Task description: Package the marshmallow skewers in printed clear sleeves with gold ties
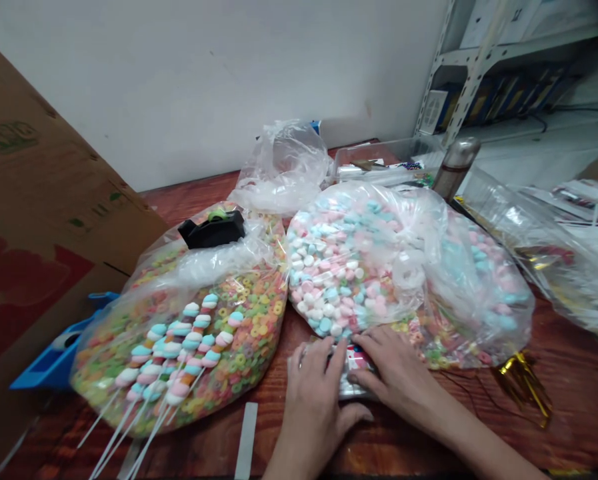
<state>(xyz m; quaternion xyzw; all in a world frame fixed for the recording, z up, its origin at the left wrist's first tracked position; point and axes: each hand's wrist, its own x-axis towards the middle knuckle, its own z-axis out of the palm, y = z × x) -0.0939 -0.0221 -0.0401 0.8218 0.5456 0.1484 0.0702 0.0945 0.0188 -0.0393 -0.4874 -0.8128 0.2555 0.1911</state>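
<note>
My left hand (315, 393) lies palm down on a flat, shiny plastic packet (355, 385) with a pink, red and blue print, its fingers stretched out and thumb apart. From the other side my right hand (396, 373) rests on the same packet, fingers extended over its upper right part. Both hands cover much of the packet, so its exact kind cannot be made out. Just behind them sits a large clear bag of pastel marshmallows (329, 280). To the left, several marshmallow skewers (179, 353) on white sticks lie across a bag of colourful ring-shaped pieces (259, 333).
A black tape dispenser (213, 230) stands on the ring bag; a blue dispenser (53, 360) is beside a cardboard box (43, 200) at left. A metallic bottle (456, 167), a crumpled clear bag (283, 173) and gold foil strips (523, 387) are around the wooden table (403, 447).
</note>
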